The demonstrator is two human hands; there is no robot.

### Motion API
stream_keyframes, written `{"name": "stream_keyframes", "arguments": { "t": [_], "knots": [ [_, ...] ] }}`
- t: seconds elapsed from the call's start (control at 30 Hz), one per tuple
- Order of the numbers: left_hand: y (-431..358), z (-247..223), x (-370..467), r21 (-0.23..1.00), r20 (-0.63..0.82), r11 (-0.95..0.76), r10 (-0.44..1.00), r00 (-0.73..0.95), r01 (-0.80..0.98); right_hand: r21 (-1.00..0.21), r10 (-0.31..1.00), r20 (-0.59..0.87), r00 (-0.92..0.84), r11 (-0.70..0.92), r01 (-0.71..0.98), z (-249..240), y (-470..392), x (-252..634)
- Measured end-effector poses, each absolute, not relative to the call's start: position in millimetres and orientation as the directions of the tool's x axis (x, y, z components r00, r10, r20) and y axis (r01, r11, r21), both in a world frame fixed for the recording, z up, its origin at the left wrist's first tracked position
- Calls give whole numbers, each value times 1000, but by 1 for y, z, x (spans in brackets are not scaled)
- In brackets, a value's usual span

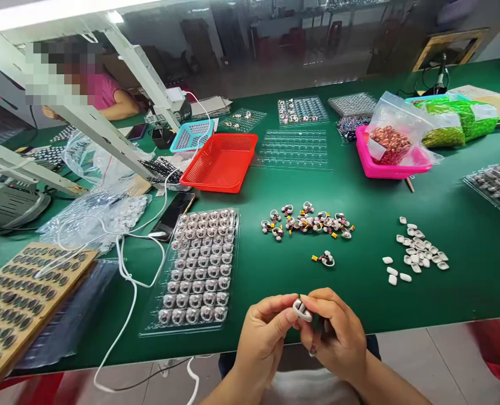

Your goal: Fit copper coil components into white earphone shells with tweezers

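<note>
Both hands meet at the table's near edge around a small silver-white oval shell (pixel 302 310) with a dark slot. My left hand (pixel 263 329) pinches it between thumb and fingertips from the left. From the right, my right hand (pixel 336 332) grips it with closed fingers; a thin, shiny tool-like end (pixel 313 350) pokes out below that palm, its kind unclear. Just beyond lies a single small electronic part (pixel 326 259) with a white ring and yellow tab. A cluster of similar parts (pixel 317 223) sits farther back. White oval caps (pixel 419 250) are scattered to the right.
A clear tray of silver shells (pixel 196 267) lies left, beside a phone (pixel 174 214) and looping white cable (pixel 134 281). Behind are a red basket (pixel 222 163) and pink basket (pixel 380 170). A wooden board (pixel 34 292) occupies the left corner. Another person (pixel 117 104) sits across.
</note>
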State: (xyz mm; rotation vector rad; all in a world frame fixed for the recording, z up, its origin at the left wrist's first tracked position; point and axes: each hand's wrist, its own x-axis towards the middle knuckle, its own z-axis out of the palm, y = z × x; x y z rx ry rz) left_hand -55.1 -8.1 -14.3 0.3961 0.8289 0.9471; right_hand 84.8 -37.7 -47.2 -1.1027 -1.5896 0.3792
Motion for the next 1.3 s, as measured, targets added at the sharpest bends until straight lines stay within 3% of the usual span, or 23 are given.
{"name": "stream_keyframes", "arguments": {
  "t": [0.23,0.43,0.8,0.9,1.1,1.3],
  "knots": [
    [-9,-24,-60,736,-358,459,888,288,-497,-721,811,584,33,500,481,-45,-35,85],
    [-10,-21,-64,925,-213,268,953,216,-269,-672,790,612,-9,527,521,-38,-31,86],
    [-10,-13,-66,956,-190,224,965,178,-191,-555,770,612,-180,581,596,-38,-33,89],
    [-10,-19,-67,910,-265,312,944,196,-272,-651,802,575,-159,567,505,-34,-32,89],
    [-6,-22,-71,639,-475,589,808,349,-494,-929,919,313,-240,348,121,-20,-27,105],
    [-6,-22,-74,633,-450,616,786,425,-469,-995,960,85,-268,96,27,-14,-22,113]
  ]
}}
